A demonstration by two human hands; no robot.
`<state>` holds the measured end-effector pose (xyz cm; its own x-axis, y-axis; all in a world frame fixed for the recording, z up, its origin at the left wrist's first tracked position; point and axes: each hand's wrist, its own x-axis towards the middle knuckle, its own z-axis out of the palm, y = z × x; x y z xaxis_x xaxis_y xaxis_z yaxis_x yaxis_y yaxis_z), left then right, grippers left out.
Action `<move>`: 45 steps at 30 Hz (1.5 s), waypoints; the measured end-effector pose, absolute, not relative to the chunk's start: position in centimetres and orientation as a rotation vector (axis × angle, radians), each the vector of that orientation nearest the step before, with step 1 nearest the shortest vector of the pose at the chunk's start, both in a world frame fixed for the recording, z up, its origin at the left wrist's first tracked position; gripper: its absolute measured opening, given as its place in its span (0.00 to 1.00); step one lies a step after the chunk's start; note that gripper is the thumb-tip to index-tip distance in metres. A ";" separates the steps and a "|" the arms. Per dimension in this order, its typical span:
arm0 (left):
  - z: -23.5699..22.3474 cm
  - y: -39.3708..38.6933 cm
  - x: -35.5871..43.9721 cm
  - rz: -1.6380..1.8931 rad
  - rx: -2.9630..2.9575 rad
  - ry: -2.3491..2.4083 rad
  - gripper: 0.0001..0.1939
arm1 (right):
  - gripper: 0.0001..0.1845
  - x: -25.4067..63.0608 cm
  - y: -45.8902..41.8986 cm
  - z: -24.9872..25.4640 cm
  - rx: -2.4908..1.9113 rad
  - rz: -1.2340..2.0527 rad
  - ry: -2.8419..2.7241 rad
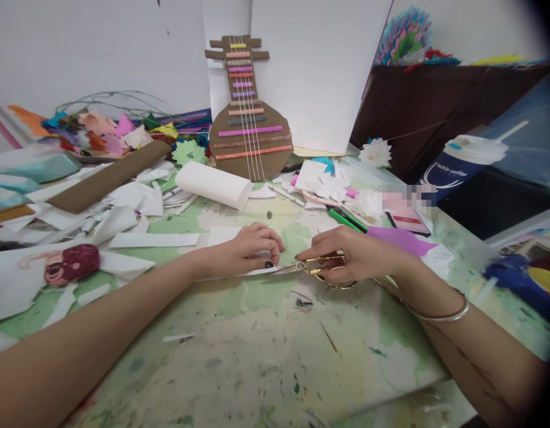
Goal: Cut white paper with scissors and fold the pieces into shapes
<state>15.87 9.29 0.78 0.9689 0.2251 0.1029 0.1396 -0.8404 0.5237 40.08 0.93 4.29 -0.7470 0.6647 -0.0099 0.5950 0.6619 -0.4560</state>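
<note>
My right hand (pixel 346 252) grips gold-handled scissors (pixel 300 267), its fingers in the handles and the blades pointing left. The blades meet the edge of a sheet of white paper (pixel 221 236) lying on the table. With fingers bent, my left hand (pixel 252 246) rests on that sheet and pinches its near edge close to the blade tips. Part of the paper is hidden beneath my left hand and forearm. A narrow white paper strip (pixel 154 239) lies just left of the sheet.
A cardboard lute (pixel 252 134) leans against a white board at the back. Paper scraps (pixel 127 226) and a brown cardboard strip (pixel 109 176) cover the left side. A coffee cup (pixel 462 160), a phone (pixel 408 222) and a blue tape dispenser (pixel 519 291) are at right.
</note>
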 end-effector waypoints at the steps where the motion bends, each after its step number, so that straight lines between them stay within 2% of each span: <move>1: 0.8 9.4 15.9 0.217 2.566 0.252 0.09 | 0.16 40.1 0.9 4.3 -1.048 0.639 -2.701; 29: 0.3 9.6 15.6 0.299 2.371 0.283 0.07 | 0.15 39.4 1.2 3.9 -1.040 0.605 -2.611; 38: 2.5 8.9 15.3 0.219 2.237 0.408 0.08 | 0.20 40.1 1.1 4.4 -0.986 0.672 -2.505; 45: 3.7 8.4 15.1 0.196 2.059 0.333 0.06 | 0.19 40.4 0.9 4.7 -0.954 0.732 -2.448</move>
